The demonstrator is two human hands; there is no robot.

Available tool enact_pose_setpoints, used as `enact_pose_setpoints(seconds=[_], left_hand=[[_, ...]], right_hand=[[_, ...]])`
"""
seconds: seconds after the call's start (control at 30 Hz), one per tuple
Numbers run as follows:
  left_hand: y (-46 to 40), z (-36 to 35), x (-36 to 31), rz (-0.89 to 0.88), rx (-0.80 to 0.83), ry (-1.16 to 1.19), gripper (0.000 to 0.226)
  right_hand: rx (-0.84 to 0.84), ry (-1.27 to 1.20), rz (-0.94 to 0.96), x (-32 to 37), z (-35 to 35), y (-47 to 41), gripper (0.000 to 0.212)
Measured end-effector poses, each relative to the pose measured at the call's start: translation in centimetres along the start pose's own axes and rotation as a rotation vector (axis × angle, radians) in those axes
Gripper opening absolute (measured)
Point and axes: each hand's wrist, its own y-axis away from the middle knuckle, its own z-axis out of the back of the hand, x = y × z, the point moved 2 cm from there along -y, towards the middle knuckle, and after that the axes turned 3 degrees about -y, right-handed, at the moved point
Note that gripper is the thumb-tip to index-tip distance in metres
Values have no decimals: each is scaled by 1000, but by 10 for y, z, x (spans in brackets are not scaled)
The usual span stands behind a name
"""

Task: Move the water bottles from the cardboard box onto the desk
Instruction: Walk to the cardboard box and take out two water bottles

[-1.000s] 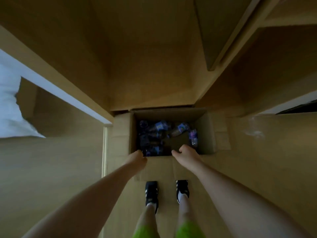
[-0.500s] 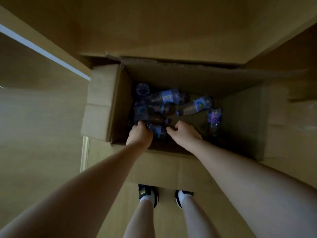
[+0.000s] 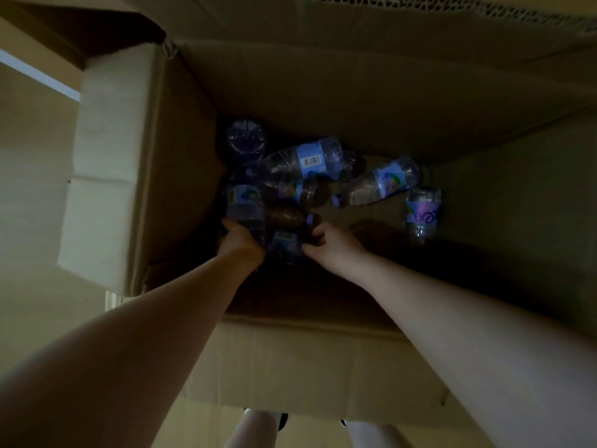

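Your head view looks down into the open cardboard box (image 3: 181,163). Water bottles lie in a loose heap at its left inner corner. Your left hand (image 3: 240,240) grips a bottle with a blue label (image 3: 244,205) against the left wall. Your right hand (image 3: 332,245) touches a near bottle (image 3: 286,244) just beside it; grip unclear. One bottle (image 3: 421,211) lies apart, right of the heap.
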Motion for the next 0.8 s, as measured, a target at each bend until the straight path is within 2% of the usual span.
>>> enact_pose_setpoints(seconds=[0.1,0.17,0.27,0.4,0.53,0.6,0.67,0.73,0.8], left_hand=[[0,8,-4,-38,51,3,83],[3,19,-12,-87,122,97,67],[15,40,-25,-66,267,397,38],[37,69,-44,-22,514,474,30],[58,97,-51,-32,750,508,50],[62,107,-50,-42,783,576,46],[65,111,-51,-41,762,681,40],[65,110,-52,-65,650,726,51],[67,103,-54,-124,548,692,51]], right_hand=[[-38,61,20,4,15,7,49],[-50,190,43,11,23,13,66],[-58,357,158,26,31,17,83],[-47,504,299,45,38,21,99],[-127,282,443,52,58,31,83],[-136,278,478,55,66,35,78],[-56,180,413,58,72,37,68],[109,-154,298,59,73,41,47],[206,-414,180,55,74,46,35]])
